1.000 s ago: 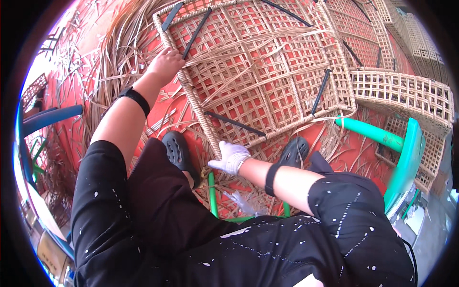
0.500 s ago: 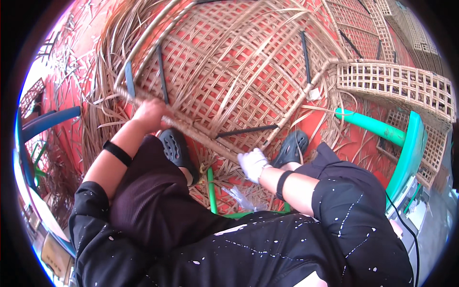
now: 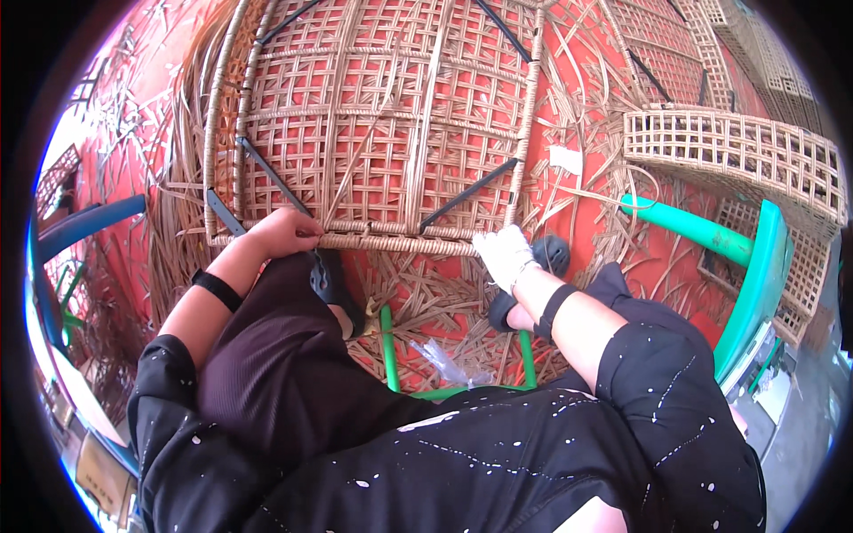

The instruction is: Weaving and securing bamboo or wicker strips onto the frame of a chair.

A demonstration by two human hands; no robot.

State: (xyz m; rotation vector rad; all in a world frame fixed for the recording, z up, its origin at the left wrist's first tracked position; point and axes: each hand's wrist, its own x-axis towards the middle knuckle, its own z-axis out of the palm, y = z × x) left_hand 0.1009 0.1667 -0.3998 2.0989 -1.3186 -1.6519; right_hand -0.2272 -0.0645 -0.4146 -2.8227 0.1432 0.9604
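Note:
A large open-weave basket (image 3: 382, 133), tan with black diagonal braces at its corners, lies in front of me with its near edge straight across. My left hand (image 3: 286, 234) is bare and closed, with bent fingers on that wrapped edge near the left corner. In a white glove, my right hand (image 3: 506, 256) grips the near right corner; some of its fingers are hidden. A black brace (image 3: 271, 173) runs from the left side down toward my left hand, and another brace (image 3: 471, 195) slants near my right hand.
Loose strips (image 3: 191, 178) pile up along the left side on the red floor. A green plastic chair arm (image 3: 693, 233) and a long woven basket (image 3: 737, 147) stand at right. My dark clogs (image 3: 330, 289) are below the near edge. A clear plastic bag (image 3: 449, 362) lies between my legs.
The basket has turned from a slanted position to nearly square with me, its right corner swinging away and rightward. My right hand has moved up and right with that corner.

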